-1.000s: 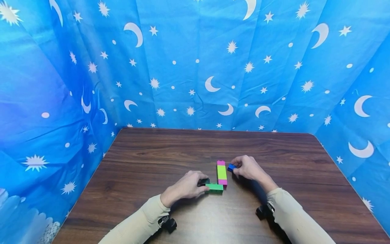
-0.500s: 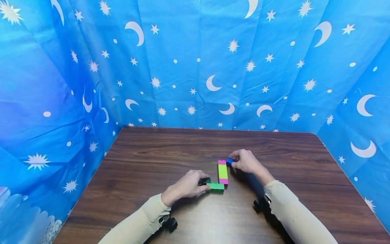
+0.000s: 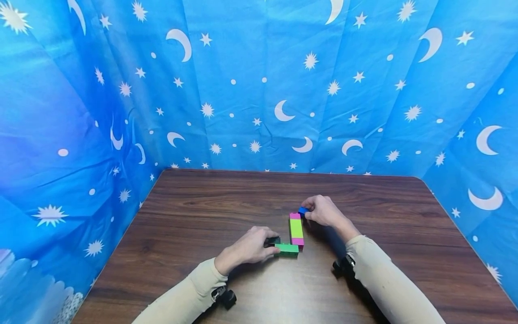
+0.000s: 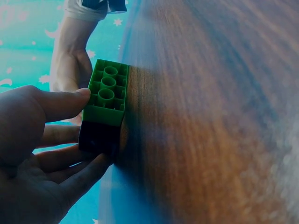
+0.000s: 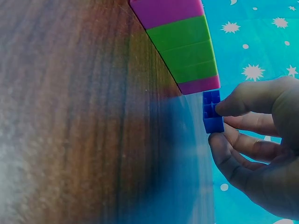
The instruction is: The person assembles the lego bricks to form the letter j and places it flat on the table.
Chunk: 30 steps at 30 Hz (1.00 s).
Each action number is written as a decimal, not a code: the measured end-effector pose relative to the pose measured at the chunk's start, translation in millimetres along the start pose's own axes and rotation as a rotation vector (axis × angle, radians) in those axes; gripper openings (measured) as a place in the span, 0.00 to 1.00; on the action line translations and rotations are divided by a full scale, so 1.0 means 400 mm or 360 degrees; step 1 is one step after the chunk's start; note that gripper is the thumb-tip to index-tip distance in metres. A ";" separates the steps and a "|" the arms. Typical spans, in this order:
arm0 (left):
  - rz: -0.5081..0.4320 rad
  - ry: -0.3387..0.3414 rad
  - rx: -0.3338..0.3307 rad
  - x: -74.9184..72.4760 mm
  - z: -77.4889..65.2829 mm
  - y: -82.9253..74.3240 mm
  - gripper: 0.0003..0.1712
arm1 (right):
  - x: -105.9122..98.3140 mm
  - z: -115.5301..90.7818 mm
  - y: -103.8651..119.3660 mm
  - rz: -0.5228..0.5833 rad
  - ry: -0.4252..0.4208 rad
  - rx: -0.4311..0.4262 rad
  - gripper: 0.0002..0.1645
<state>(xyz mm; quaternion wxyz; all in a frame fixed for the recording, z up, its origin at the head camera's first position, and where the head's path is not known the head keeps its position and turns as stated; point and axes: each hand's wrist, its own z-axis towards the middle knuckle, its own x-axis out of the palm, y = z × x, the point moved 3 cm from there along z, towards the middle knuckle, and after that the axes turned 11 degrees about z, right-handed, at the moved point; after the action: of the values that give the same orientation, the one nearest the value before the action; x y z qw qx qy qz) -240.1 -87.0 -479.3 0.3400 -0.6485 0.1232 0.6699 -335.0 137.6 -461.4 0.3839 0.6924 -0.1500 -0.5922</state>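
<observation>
Between the fingers and thumb of my right hand (image 3: 327,211) is a small blue toy brick (image 5: 213,122), its hollow underside facing the right wrist camera. It sits close to the far end of a pink and lime-green brick stack (image 3: 296,228) lying on its side. My left hand (image 3: 247,246) grips a green brick (image 4: 103,88) together with a black brick (image 4: 99,136) set against it. The thumb rests on the green brick and the fingers curl around the black one. In the head view, the green brick's right end is right at the stack's near pink end.
All the bricks are near the middle of a dark wood-grain table (image 3: 194,202). A blue cloth (image 3: 251,90) with white moons and stars hangs around its back and sides. A dark wrist camera (image 3: 224,297) is strapped under the left sleeve.
My right hand has moved away and to the left, bringing the blue brick from beside the stack to its far end. The left hand keeps its grip, nearly still.
</observation>
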 end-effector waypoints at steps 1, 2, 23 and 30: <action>-0.0003 0.0003 -0.0002 0.000 0.000 0.000 0.24 | -0.001 0.002 0.000 0.0003 0.0007 0.0003 0.14; -0.0007 0.0010 -0.0006 0.000 0.000 0.000 0.24 | -0.001 0.003 0.000 0.0005 0.0012 0.0002 0.14; -0.0005 0.0014 -0.0025 -0.004 0.000 -0.004 0.25 | 0.005 0.047 0.013 -0.0010 0.0044 -0.0053 0.16; 0.0014 0.0009 -0.0026 -0.003 -0.002 -0.002 0.25 | 0.015 0.057 0.009 -0.0016 0.0057 -0.0065 0.13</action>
<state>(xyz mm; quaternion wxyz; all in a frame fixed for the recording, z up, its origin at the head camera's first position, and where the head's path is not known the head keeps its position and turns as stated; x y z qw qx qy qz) -238.9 -87.1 -478.0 0.3313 -0.6525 0.1217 0.6705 -354.0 123.1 -463.3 0.3977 0.6957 -0.1274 -0.5845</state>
